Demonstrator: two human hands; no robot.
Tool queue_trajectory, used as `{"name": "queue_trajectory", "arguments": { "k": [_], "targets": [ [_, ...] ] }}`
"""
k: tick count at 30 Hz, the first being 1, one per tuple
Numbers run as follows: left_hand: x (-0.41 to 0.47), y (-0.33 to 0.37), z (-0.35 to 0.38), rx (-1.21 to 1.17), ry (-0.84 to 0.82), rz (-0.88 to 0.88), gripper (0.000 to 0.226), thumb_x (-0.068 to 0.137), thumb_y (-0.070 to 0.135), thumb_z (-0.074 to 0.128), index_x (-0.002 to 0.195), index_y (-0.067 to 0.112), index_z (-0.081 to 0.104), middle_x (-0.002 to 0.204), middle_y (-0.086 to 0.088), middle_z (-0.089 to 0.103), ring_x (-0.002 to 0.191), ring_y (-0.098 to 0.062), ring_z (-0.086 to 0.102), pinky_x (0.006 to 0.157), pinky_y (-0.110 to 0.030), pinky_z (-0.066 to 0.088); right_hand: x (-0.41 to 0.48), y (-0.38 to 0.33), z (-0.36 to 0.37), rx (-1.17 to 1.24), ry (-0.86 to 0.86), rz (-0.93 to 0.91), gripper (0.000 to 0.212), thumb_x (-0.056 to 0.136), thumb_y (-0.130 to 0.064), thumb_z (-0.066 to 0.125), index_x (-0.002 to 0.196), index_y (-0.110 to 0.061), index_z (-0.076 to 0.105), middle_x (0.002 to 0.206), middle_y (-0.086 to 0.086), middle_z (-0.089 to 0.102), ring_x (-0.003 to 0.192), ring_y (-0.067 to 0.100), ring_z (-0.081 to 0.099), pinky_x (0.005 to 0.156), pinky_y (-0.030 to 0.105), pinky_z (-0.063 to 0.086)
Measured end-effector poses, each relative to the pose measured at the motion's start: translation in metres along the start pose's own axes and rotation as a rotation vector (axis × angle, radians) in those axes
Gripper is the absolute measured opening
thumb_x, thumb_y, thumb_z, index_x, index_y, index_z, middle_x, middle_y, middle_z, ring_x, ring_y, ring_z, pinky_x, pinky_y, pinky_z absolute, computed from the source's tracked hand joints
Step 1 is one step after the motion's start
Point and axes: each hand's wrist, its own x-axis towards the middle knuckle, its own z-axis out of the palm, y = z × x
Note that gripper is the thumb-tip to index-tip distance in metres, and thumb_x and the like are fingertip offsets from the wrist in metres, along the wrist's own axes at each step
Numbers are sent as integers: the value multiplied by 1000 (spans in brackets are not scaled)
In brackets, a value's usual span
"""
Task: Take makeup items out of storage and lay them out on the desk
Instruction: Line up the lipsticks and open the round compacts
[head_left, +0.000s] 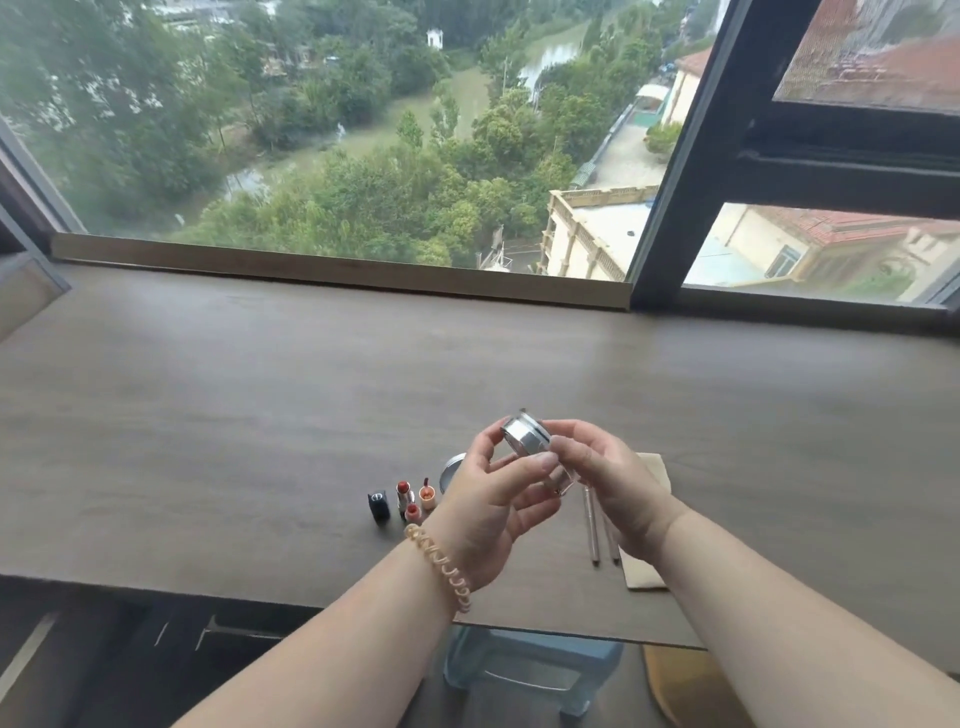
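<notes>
Head view: the only view; it looks down at a desk (260, 415) set under a window (337, 130).
Jar: a small silver jar (522, 435) is held in the air above the desk's near middle, tilted with a round face toward the camera, probably so that it can be checked or opened before it is put down.
Left hand: the left hand (493, 499) has its fingers curled and pinches the jar between forefinger and thumb from the left and from below; this seems to be the steadying grip.
Right hand: the right hand (608, 483) curls its fingertips round the jar's right side. Whether it twists a cap or only turns the jar cannot be told.
Clear part: something glassy shows under the jar by the right fingers, too blurred to name.
Lipsticks: three red-tipped lipsticks (410, 499) stand uncapped and close together, left of the left hand, and a black cap (379, 506) stands just beside them.
Disc: a round silver disc (451, 470) lies half hidden behind the left hand; it may be a lid.
Pencils: two pencils (592, 530) lie side by side and parallel, below the right hand.
Pouch: a beige pouch (655, 470) lies flat under the right wrist; it is likely the storage.
Layout: the items are grouped by kind along the near edge, within easy reach.
Stage: the task is partly done; the jar has no place on the desk yet.
</notes>
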Motion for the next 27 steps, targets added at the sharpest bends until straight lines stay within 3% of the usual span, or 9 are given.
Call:
{"name": "queue_trajectory", "arguments": {
  "k": [3,5,7,10,15,18,20,23,27],
  "targets": [
    [-4,5,0,-31,-35,16,72,69,12,74,132,20,41,104,-13,66,96,-36,63,83,-40,53,-8,-7,3,-29,11,-51,75,58,-69,69,113,-19,63,109,8,70,104,19,64,88,32,49],
    [-7,8,-2,-43,-66,20,70,70,9,70,133,17,40,107,-15,66,97,-36,62,88,-43,51,-13,-8,8,-89,25,-78,71,60,-71,66,115,-26,62,113,7,67,108,18,61,95,35,48],
    [-10,11,-4,-66,-92,36,71,69,8,70,134,13,40,108,-17,66,97,-35,62,93,-45,48,-17,-11,15,-255,59,-140,67,65,-75,59,119,-35,59,119,0,63,114,10,57,99,36,45],
    [-16,17,-8,-94,-159,55,73,66,9,73,132,7,41,110,-18,62,99,-34,60,94,-47,46,-25,-14,27,-547,173,-294,79,73,-82,35,128,-28,54,121,-6,59,117,6,52,101,40,41],
    [-27,16,-15,-144,-292,71,65,73,6,67,132,3,41,120,-23,54,108,-39,54,97,-49,44,-30,-15,46,-729,398,-479,72,86,-73,17,115,-26,64,96,-11,69,93,10,61,86,47,45],
    [-32,15,-22,-178,-385,16,65,77,5,62,137,6,38,126,-23,49,113,-38,50,103,-51,38,-33,-23,46,-720,397,-490,60,89,-68,18,104,-37,67,82,-26,65,82,0,59,80,47,46],
    [-35,18,-25,-159,-405,-35,63,76,7,60,136,10,41,123,-20,51,109,-36,53,98,-46,44,-34,-26,44,-641,331,-462,52,88,-67,24,99,-40,68,80,-25,67,80,4,63,78,46,47],
    [-39,22,-29,-62,-376,-119,47,79,18,56,125,18,55,118,-14,54,107,-39,53,86,-43,49,-35,-26,42,-486,326,-384,58,81,-75,36,90,-30,70,78,-10,72,79,9,66,75,41,51],
    [-40,21,-31,110,-159,-198,33,78,36,63,104,17,66,102,-10,61,83,-29,65,64,-31,54,-35,-23,38,-392,333,-309,68,68,-82,46,87,-21,70,79,-1,73,78,14,67,75,39,53]
  ]
}}
